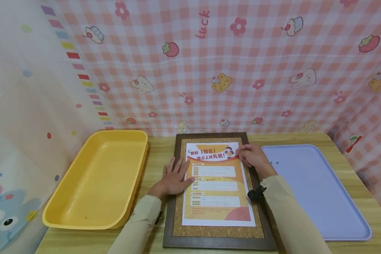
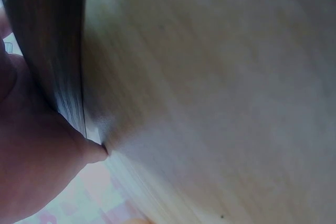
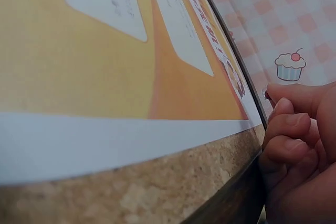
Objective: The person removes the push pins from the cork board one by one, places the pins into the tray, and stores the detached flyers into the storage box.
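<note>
A printed orange-and-white sheet of paper [image 1: 216,208] lies on a cork board [image 1: 222,231] with a dark wooden frame [image 1: 219,243]. My left hand [image 1: 174,178] rests with spread fingers across the frame's left side and the paper's left edge; in the left wrist view part of this hand [image 2: 42,150] shows beside the frame. At the paper's top right corner is my right hand [image 1: 252,158], fingers curled. Its thumb and forefinger pinch a small shiny pin [image 3: 266,94], mostly hidden by the fingertips. Another small round pin [image 1: 189,151] sits at the paper's top left.
A deep yellow tray [image 1: 95,183] stands to the left of the board on the wooden table [image 1: 155,148]. To the right lies a shallow lilac tray [image 1: 324,197] with several small dark things [image 1: 274,163] near its left side. A pink checked cloth [image 1: 193,70] hangs behind.
</note>
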{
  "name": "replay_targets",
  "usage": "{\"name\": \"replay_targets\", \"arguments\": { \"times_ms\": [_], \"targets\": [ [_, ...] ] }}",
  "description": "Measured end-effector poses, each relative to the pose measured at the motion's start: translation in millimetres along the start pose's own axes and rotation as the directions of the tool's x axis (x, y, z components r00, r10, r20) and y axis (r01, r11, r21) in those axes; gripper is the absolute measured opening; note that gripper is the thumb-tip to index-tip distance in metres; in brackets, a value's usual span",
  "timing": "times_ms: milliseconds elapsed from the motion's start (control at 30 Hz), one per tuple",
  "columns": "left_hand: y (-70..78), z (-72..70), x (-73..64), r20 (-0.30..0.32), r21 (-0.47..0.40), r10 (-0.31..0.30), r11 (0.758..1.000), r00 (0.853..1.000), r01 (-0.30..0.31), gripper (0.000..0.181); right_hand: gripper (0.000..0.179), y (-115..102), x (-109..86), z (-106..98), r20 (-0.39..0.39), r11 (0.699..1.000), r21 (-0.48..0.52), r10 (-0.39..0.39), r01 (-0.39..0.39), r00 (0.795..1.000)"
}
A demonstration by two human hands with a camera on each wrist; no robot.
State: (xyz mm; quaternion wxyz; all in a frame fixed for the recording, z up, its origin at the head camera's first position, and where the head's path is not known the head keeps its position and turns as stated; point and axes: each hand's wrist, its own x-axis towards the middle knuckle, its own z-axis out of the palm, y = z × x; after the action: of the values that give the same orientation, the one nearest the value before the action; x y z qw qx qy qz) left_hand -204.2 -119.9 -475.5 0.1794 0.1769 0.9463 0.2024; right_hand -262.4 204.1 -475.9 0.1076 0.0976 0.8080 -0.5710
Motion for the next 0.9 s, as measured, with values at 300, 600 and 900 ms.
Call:
{"name": "replay_targets", "arguments": {
  "times_ms": [300,600,900],
  "targets": [
    [-0.9,-0.1,-1.0,-0.003,-0.015,0.01,1.0,1.0,-0.01,0.074,0.021,2.2,-3.7,-2.8,0.025,0.999,0.011,-0.03,0.03,0.999],
    [-1.8,1.7,-0.7,0.004,-0.005,0.021,1.0,1.0,-0.021,0.074,0.024,4.5,-13.1,-7.9,0.024,0.999,0.006,-0.047,0.047,0.999],
    [-8.1,6.3,4.2,0.003,-0.026,0.02,0.999,1.0,-0.02,0.075,0.033,9.8,-20.7,-19.8,0.034,0.999,0.014,-0.037,0.037,0.999]
  ]
}}
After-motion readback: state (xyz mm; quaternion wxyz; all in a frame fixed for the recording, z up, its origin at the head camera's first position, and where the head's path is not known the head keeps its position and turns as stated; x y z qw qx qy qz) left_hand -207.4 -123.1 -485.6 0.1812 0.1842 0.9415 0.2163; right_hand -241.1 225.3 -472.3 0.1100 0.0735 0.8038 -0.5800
